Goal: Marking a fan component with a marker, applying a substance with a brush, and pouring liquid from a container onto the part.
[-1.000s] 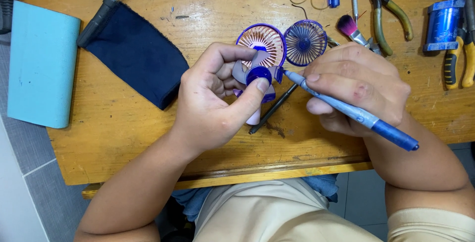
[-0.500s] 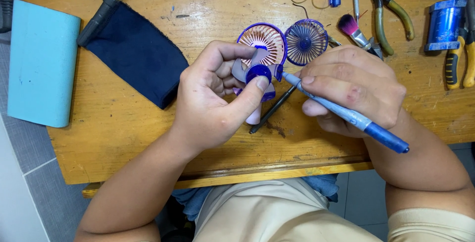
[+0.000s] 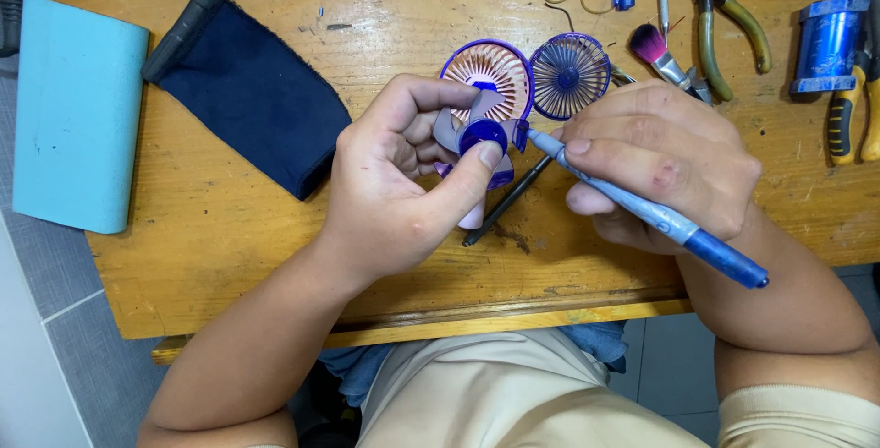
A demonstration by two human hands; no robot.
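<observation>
Cluttered bench, tiny purple fan in pieces mid-table

Far left there's a light blue block (image 3: 78, 109) at the edge of the wooden table (image 3: 229, 256), then a dark navy cloth (image 3: 252, 104) with a black-handled tool (image 3: 188, 22) touching its top corner. The left hand (image 3: 399, 187) is clamped round the small fan body (image 3: 483, 136), thumb pressed on its purple hub, hiding most of it. Just behind sit two round fan grilles (image 3: 568, 72). The right hand (image 3: 660, 159) pinches a blue screwdriver (image 3: 660, 214), tip at the hub. Further right: makeup brush (image 3: 655, 49), pliers (image 3: 724, 22), blue spool (image 3: 830, 45).
</observation>
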